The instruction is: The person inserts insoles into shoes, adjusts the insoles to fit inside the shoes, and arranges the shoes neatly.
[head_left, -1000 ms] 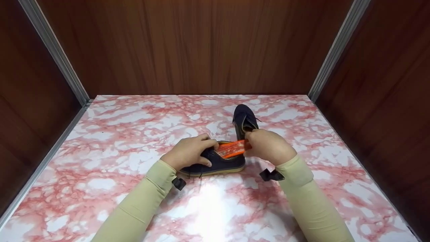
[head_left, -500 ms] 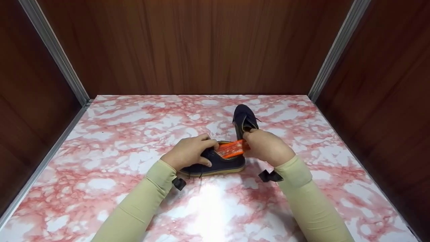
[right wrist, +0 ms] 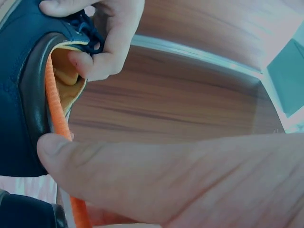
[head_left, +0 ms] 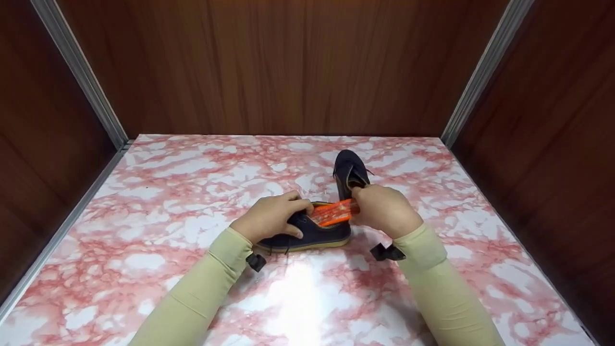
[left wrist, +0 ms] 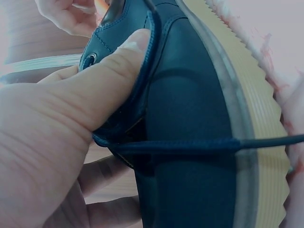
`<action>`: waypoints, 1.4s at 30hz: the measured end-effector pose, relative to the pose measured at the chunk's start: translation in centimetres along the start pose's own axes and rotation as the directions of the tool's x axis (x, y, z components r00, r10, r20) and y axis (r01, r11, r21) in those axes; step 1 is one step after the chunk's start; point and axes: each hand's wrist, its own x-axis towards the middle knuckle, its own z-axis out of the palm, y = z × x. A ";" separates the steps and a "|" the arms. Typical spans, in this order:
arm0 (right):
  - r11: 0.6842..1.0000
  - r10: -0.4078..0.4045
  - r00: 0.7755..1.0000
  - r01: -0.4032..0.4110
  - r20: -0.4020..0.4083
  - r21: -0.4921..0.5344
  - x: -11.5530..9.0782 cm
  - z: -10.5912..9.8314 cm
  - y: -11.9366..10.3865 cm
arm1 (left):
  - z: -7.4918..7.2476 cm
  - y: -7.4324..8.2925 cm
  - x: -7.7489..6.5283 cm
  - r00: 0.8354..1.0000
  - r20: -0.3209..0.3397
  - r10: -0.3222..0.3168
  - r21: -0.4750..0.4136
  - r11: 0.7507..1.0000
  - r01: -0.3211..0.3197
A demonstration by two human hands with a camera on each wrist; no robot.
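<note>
A dark navy lace-up shoe [head_left: 326, 234] with a tan sole lies on the table, toe to the left. My left hand [head_left: 269, 218] grips its front; the left wrist view shows the thumb pressing beside the lace [left wrist: 190, 145]. One left fingertip reaches into the opening, seen in the right wrist view. An orange insole [head_left: 332, 214] sits partly inside this shoe and sticks out over the heel. My right hand [head_left: 387, 211] pinches its outer end, thumb [right wrist: 54, 147] beside the heel collar. The insole's front part is hidden inside the shoe.
A matching navy shoe [head_left: 350, 168] stands behind, toe pointing away, its heel partly covered by the right hand. Pink-and-white marbled table [head_left: 192, 173] lies underneath. Brown wood-grain panels [head_left: 288, 67] with metal corner strips enclose the back and sides.
The right hand shifts very slightly, still pinching the insole. The left hand and both shoes stay in place.
</note>
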 end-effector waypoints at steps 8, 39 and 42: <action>0.998 -0.051 0.998 0.050 -0.022 -0.030 0.1 0.1 -0.4 | 0.0 -0.1 0.0 1.000 0.002 0.003 0.001 1.000 -0.003; 0.991 -0.124 0.991 0.122 -0.043 -0.057 0.2 0.8 -1.1 | 0.1 0.0 -0.1 1.000 -0.015 0.010 0.005 1.000 -0.010; 0.991 -0.124 0.991 0.121 -0.054 -0.063 0.2 0.8 -0.9 | 0.1 0.1 -0.1 1.000 -0.012 0.005 0.001 1.000 -0.005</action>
